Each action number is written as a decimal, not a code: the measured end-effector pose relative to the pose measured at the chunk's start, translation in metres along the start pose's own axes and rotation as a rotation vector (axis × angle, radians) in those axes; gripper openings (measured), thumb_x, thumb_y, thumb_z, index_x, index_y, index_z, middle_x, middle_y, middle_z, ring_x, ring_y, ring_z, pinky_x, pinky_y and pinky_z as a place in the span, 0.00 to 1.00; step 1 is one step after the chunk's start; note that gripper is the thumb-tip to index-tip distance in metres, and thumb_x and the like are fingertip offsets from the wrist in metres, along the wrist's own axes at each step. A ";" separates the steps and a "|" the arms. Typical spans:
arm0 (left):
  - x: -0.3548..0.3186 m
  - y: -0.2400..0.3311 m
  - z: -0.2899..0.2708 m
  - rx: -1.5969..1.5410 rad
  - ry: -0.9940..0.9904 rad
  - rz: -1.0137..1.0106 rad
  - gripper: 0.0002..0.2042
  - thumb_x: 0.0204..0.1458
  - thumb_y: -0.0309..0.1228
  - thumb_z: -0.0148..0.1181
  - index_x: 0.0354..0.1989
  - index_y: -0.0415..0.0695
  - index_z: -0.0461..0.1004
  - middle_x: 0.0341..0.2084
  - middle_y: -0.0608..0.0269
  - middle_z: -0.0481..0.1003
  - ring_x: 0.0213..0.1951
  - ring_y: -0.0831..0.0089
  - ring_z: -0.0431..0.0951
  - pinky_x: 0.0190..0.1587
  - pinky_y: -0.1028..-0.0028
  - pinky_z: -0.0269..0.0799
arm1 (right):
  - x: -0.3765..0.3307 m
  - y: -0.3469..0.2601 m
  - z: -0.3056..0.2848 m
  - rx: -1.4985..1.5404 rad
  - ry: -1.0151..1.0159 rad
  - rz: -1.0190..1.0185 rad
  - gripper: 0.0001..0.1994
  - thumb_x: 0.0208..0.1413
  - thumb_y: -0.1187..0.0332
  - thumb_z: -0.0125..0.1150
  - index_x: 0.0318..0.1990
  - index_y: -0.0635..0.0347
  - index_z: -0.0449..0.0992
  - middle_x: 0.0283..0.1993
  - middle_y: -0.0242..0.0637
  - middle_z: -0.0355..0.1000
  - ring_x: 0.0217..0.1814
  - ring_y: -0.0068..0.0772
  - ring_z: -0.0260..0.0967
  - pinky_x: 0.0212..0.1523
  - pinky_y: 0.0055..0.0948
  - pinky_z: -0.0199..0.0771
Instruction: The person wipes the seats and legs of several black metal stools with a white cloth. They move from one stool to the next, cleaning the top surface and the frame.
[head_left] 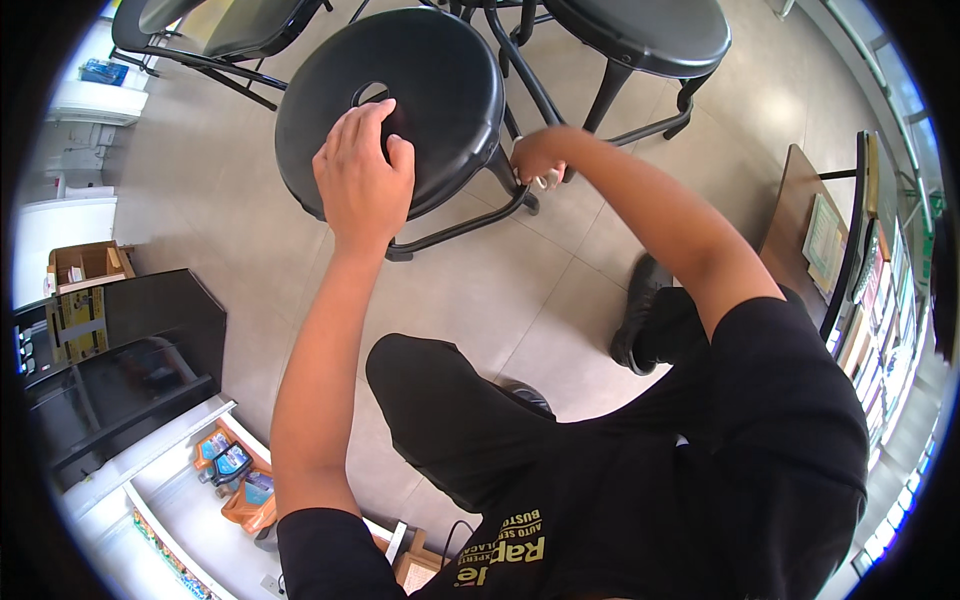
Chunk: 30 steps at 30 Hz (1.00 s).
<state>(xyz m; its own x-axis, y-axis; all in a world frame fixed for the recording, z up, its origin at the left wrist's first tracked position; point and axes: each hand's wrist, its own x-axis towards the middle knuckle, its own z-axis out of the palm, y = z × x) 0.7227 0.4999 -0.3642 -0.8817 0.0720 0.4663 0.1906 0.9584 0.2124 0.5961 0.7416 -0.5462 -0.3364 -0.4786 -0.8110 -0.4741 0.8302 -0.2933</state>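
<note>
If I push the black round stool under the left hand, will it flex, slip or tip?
The black stool should feel stiff: a lower bar ties its legs together. Gentle pushes probably won't tip it, since those legs splay outward. Its smooth, shiny seat may let the left hand slip, though the hole could offer a hold.

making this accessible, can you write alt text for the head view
A bare left hand rests on a round black stool; the right hand holds a pale item, too small to identify, beside one leg. Another dark stool stands beyond.
</note>
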 end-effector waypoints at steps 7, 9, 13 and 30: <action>-0.004 -0.006 -0.011 0.002 0.009 0.000 0.17 0.59 0.30 0.57 0.57 0.50 0.79 0.56 0.66 0.81 0.64 0.61 0.76 0.65 0.57 0.66 | 0.002 -0.028 -0.103 0.236 0.465 0.187 0.18 0.61 0.58 0.63 0.56 0.50 0.84 0.59 0.50 0.80 0.57 0.42 0.82 0.53 0.46 0.83; -0.002 -0.005 -0.007 -0.016 -0.002 0.016 0.17 0.59 0.29 0.57 0.57 0.49 0.79 0.56 0.66 0.81 0.63 0.60 0.77 0.65 0.57 0.67 | 0.026 -0.026 -0.070 0.144 0.699 0.287 0.17 0.66 0.58 0.56 0.56 0.49 0.84 0.61 0.48 0.79 0.62 0.47 0.79 0.55 0.46 0.82; 0.001 0.001 -0.008 -0.007 0.017 0.033 0.17 0.59 0.29 0.57 0.57 0.48 0.79 0.55 0.64 0.81 0.62 0.59 0.77 0.63 0.56 0.69 | 0.043 -0.030 -0.004 0.269 0.978 0.270 0.17 0.67 0.66 0.51 0.59 0.49 0.80 0.64 0.48 0.69 0.65 0.53 0.74 0.62 0.48 0.79; -0.006 -0.010 -0.003 0.027 0.068 0.019 0.15 0.59 0.32 0.58 0.54 0.51 0.80 0.53 0.66 0.82 0.60 0.62 0.78 0.62 0.56 0.70 | -0.033 -0.069 0.096 0.415 0.599 0.250 0.25 0.66 0.67 0.47 0.70 0.44 0.70 0.62 0.51 0.78 0.63 0.54 0.78 0.61 0.50 0.79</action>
<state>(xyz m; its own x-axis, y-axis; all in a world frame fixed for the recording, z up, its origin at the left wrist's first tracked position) 0.7271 0.4889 -0.3662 -0.8465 0.0726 0.5275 0.1948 0.9642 0.1799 0.7185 0.7274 -0.5475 -0.8327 -0.2377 -0.5002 -0.0220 0.9167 -0.3990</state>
